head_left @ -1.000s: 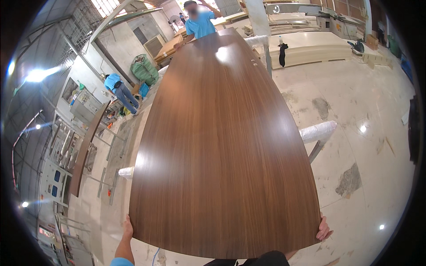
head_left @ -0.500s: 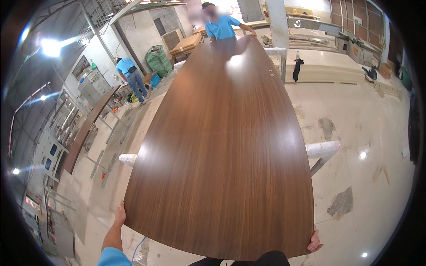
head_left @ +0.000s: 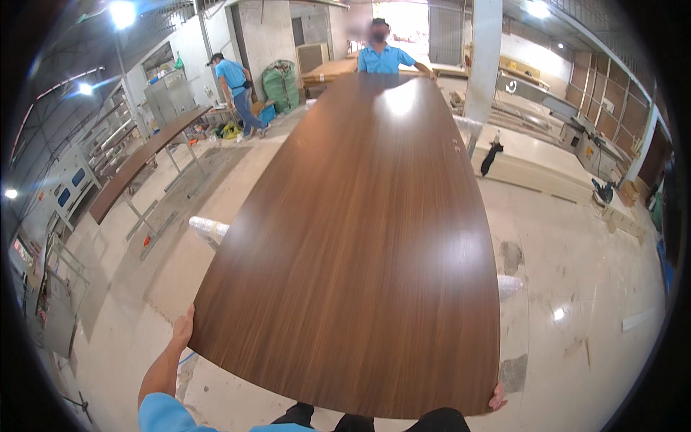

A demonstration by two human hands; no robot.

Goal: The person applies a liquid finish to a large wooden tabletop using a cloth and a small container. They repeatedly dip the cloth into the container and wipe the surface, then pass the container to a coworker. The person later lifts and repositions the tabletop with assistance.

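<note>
A large dark-brown wood-grain door panel [head_left: 353, 252] lies flat before me, stretching away to the far end. Small cut-outs [head_left: 455, 145] show near its far right edge. My left hand [head_left: 183, 327] is closed on the near left corner, its thumb side visible and other fingers partly under the panel. At the near right corner, my right hand [head_left: 497, 397] grips the edge; only its fingers show. A co-worker in a blue shirt [head_left: 384, 62] stands at the far end, one hand [head_left: 430, 74] at the far right corner.
Plastic-wrapped support bars jut out left [head_left: 209, 227] and right [head_left: 510, 284] beneath the panel. A narrow brown board [head_left: 144, 162] rests on stands at left. Another person [head_left: 232, 79] bends near a green sack [head_left: 280, 86]. A pillar [head_left: 486, 65] and stacked pale boards [head_left: 536, 165] are at right.
The panel has shifted right over the supports: less of the right bar shows, more of the left. My view has turned, and the far co-worker stands more upright. Both my hands stay on the corners.
</note>
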